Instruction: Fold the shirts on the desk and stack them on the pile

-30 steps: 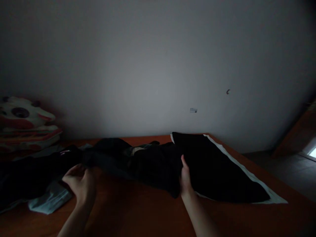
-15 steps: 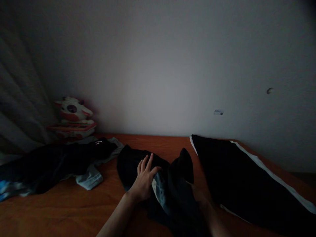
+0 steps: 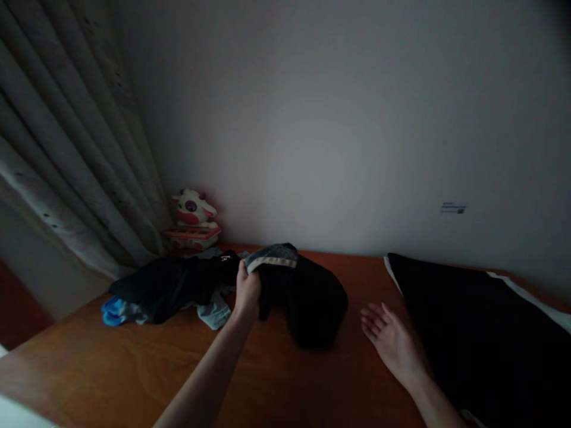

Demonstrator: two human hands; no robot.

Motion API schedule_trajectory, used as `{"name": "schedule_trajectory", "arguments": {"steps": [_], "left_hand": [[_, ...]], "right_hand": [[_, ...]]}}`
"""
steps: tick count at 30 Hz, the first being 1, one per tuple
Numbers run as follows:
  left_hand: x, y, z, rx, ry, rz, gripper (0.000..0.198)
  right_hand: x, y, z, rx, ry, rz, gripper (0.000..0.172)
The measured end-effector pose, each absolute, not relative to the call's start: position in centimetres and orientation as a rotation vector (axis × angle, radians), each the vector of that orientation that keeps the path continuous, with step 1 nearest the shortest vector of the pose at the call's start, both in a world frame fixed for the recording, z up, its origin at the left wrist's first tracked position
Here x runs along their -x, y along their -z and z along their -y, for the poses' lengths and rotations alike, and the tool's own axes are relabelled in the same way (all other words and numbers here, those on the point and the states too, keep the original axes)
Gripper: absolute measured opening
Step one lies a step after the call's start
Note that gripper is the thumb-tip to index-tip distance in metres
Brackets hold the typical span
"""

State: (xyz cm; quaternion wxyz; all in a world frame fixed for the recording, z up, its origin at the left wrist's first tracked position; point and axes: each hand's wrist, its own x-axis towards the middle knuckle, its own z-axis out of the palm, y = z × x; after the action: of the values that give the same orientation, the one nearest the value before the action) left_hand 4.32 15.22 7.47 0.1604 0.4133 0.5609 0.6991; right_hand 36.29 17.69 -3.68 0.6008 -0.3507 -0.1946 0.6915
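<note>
My left hand (image 3: 248, 292) is closed on one edge of a dark garment (image 3: 317, 300), whose kind I cannot make out. A grey-blue patch with a pale band shows along its top, by my fingers. The rest of the cloth hangs and bunches to the right, partly blurred. To the right of it, my right hand (image 3: 391, 339) is open with the palm turned up, fingers apart and nothing in them. That hand is over the brown surface (image 3: 285, 392), close to the left edge of a black cloth (image 3: 473, 321) spread flat with white edging.
A heap of dark clothes (image 3: 173, 285) with grey and blue pieces lies at the left. Behind it stands a toy cow with a keyboard (image 3: 191, 220). A pale curtain (image 3: 80, 131) hangs at the left, and a wall (image 3: 312, 119) closes off the back.
My left hand has gone from lying spread on the dark garment to gripping and lifting its edge. My right hand has let go and moved right. The view has swung left.
</note>
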Motion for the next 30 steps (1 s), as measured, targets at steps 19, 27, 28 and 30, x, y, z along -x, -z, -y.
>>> {"name": "schedule_trajectory", "arguments": {"steps": [19,27,28,30], "left_hand": [[10.7,-11.8,-10.6,-1.827,-0.519,-2.697,0.039],[3.8,-8.3,-12.5,-2.366,-0.399,-2.557,0.043],[2.6,-7.0,-13.2,-2.397,-0.473,-2.363,0.040],[-0.5,-4.4,-14.5,-2.375,-0.584,-2.058,0.036]], "right_hand": [[-35.1,3.9,-17.3,0.810,-1.606,0.406,0.025],[-34.4,2.4,-16.7,0.778,-1.562,0.449,0.027],[-34.4,2.1,-16.7,0.761,-1.556,0.439,0.027],[-34.9,1.8,-16.9,0.718,-1.542,0.375,0.032]]}}
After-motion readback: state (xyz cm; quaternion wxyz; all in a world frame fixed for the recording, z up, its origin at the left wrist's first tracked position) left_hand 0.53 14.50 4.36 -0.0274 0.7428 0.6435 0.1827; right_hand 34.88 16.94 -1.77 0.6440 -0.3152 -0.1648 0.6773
